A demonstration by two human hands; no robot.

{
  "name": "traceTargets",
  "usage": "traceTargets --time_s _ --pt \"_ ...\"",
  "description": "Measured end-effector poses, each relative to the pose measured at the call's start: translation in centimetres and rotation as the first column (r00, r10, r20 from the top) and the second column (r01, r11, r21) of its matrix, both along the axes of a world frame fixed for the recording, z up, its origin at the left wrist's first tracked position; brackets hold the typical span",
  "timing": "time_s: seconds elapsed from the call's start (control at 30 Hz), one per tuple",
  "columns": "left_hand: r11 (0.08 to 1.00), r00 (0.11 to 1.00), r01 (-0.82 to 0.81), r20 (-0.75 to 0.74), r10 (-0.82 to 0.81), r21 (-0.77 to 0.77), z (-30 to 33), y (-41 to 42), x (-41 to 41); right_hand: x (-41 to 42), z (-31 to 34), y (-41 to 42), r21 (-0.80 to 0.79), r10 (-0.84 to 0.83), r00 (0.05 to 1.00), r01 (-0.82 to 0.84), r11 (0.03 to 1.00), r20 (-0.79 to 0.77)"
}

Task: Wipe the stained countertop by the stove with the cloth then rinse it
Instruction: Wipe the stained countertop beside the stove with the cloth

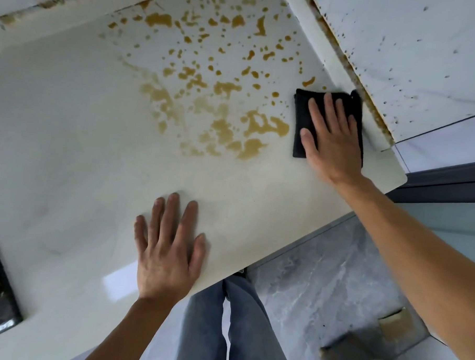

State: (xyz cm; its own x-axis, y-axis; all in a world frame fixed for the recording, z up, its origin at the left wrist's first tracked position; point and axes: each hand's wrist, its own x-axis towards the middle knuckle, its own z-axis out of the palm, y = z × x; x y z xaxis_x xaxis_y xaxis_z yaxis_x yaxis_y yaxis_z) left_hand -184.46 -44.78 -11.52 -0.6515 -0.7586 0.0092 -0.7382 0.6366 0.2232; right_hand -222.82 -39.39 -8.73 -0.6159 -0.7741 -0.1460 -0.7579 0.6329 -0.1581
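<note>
While the right hand presses the folded black cloth flat under straight fingers at the pale stone surface's right edge, sweeping left with firm pressure across the amber stains seems best, left hand bracing flat nearby.

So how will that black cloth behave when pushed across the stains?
The black cloth looks folded and soft, so it probably bunches unless pressed flat, as the right hand does. The glossy countertop should let it glide. It likely smears the brown stains before lifting them.
</note>
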Motion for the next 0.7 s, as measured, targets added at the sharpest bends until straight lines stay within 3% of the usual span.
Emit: traceTargets --time_s 0.1,0.2,0.3,0.4,0.5,0.63,0.7 --pt "1.000 1.000 -0.003 0.008 0.003 0.007 0.1 0.1 0.2 4.2 -0.3 0.5 0.018 -0.017 1.000 0.018 1.000 -0.016" --pt "1.000 1.000 0.001 0.010 -0.001 0.004 0.0 0.2 0.2 9.4 -0.9 3.9 0.035 0.096 0.994 -0.094 0.995 -0.044" --pt "1.000 1.000 0.009 0.005 -0.009 0.003 -0.2 0.0 0.2 8.0 -1.0 2.8 0.026 0.187 0.981 -0.186 0.982 -0.046" --pt "1.000 1.000 0.008 0.004 -0.008 -0.005 -0.4 -0.2 0.1 5.0 -0.6 -1.4 0.013 0.090 0.994 -0.089 0.996 -0.055" --pt "1.000 1.000 0.010 0.001 -0.010 0.005 -0.2 0.0 0.1 7.5 -0.7 -1.3 0.011 0.037 0.997 -0.037 0.999 -0.068" --pt "1.000 1.000 0.004 0.003 -0.004 0.011 0.1 0.1 0.2 15.5 -1.1 1.6 0.019 0.140 0.989 -0.140 0.990 -0.054" --pt "1.000 1.000 0.006 -0.005 -0.006 0.012 0.3 0.0 0.1 15.2 -1.0 -0.8 0.008 0.225 0.974 -0.225 0.974 -0.037"
